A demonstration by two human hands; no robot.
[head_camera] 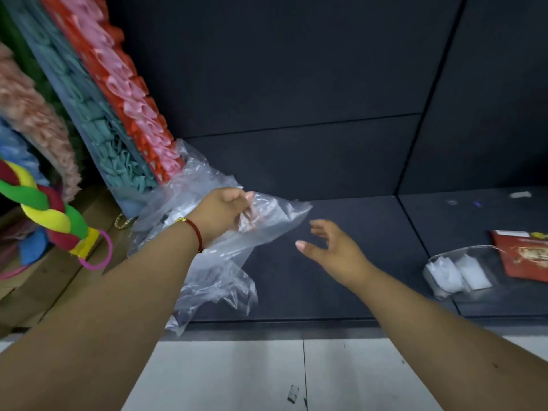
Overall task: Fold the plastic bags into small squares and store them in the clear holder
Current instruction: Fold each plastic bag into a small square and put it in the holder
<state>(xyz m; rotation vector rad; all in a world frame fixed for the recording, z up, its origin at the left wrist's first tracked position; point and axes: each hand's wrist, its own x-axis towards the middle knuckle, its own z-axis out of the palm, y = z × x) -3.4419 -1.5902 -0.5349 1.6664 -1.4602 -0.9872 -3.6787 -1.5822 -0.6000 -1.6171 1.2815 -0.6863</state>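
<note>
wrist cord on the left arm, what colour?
Red cord with a small gold piece, clearest in the head view.

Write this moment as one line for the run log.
left hand: grips plastic bag | right hand: open, holds nothing | clear holder: folded bags inside

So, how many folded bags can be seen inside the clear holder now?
2. Both lie side by side in the clear holder at the right: one folded bag toward its left end, the other folded bag just right of it. More may be hidden underneath.
</note>
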